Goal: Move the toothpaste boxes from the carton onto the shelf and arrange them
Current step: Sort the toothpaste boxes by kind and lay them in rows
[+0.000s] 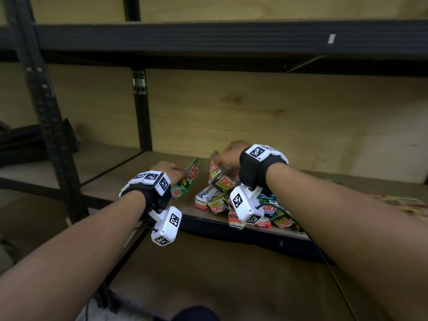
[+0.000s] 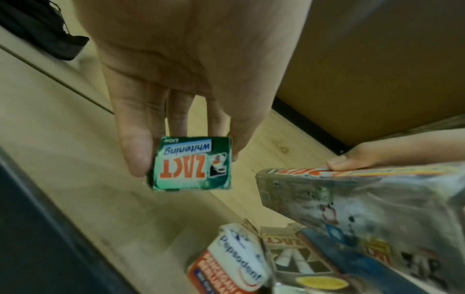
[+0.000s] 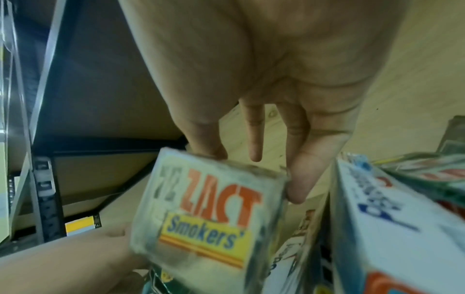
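My left hand [image 1: 172, 170] grips a green Zact Whitening box [image 1: 187, 179] by its sides, lifted slightly off the wooden shelf board [image 1: 129, 172]; in the left wrist view the green Zact Whitening box [image 2: 192, 163] shows its end face between thumb and fingers [image 2: 135, 147]. My right hand [image 1: 229, 156] holds a grey Zact Smokers' box [image 1: 216, 172] tilted above a heap of toothpaste boxes [image 1: 231, 205]; in the right wrist view the Zact Smokers' box [image 3: 206, 214] sits between thumb and fingers [image 3: 299, 179]. No carton is visible.
The heap holds Pepsodent boxes [image 1: 205, 196] and more Zact boxes near the shelf's front edge [image 1: 208, 224]. A black upright post [image 1: 141, 107] stands behind, a dark beam [image 1: 208, 38] runs overhead, and more flattened boxes [image 1: 403, 202] lie at far right.
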The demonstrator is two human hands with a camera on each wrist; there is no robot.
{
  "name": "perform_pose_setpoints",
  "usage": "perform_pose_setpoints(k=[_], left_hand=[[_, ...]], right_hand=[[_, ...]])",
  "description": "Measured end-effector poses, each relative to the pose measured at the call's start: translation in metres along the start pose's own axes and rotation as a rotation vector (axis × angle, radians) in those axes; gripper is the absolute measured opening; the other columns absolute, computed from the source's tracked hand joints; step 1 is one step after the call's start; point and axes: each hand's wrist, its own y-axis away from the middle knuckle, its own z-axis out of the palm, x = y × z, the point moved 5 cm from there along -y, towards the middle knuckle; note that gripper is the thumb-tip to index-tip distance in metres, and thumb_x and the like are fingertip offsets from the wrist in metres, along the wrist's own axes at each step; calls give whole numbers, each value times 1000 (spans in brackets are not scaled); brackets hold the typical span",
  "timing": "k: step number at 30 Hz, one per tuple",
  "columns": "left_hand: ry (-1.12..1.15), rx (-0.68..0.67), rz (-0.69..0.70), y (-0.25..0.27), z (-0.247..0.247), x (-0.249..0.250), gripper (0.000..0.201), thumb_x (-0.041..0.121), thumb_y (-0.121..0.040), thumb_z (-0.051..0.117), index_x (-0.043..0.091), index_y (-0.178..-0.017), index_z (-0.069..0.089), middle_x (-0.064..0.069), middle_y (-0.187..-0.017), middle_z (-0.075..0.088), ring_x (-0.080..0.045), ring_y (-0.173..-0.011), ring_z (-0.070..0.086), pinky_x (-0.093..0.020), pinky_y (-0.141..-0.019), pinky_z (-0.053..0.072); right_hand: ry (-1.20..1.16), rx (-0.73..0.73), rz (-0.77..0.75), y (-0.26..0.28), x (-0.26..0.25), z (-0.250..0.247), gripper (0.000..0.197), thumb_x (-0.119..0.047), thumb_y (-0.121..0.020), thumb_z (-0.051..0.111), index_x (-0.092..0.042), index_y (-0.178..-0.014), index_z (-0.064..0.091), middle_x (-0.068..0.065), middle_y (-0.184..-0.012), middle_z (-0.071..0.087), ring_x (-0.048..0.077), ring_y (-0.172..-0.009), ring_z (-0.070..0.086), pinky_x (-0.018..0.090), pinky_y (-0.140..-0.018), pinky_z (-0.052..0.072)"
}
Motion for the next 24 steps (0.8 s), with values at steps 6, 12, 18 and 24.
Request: perform_pose_setpoints(k=[6,12,18,24], left_hand=[[-21,-58,-19,-6,9,-29,34,47,-84,68,32,-114,72,2,-107,71,-18,-87,68,-25,-69,54],[69,-82,-38,-13,19,-42,27,52,-75,72,38,-99,73,4,-105,71,-20,-91,69,-39,-84,59],[46,-112,3,-11,24,-40,31,50,-83,68,33,-108,71,7,-105,67,-13,-89,63,-29,-76,55],[60,-76,-22,3,14,-17,46,57,-74,65,22,-102,74,-2,-99,71,-23,-88,67,-37,-85,57]], right_hand=[[415,-80,23,-35,-9,38,26,-35,-58,74,-12,-68,65,6,-71,67,25,-57,60,33,-60,59],[566,-127,-1,-23,-9,52,37,-24,-53,72,-14,-89,74,6,-86,72,25,-69,69,39,-67,61],[471,-71,-16,-49,-6,73,26,-36,-60,78,-16,-76,74,3,-73,73,25,-64,70,45,-69,60],[294,-9,-14,-35,-5,57,17,-34,-73,63,-21,-67,55,4,-68,58,23,-58,50,29,-58,43]])
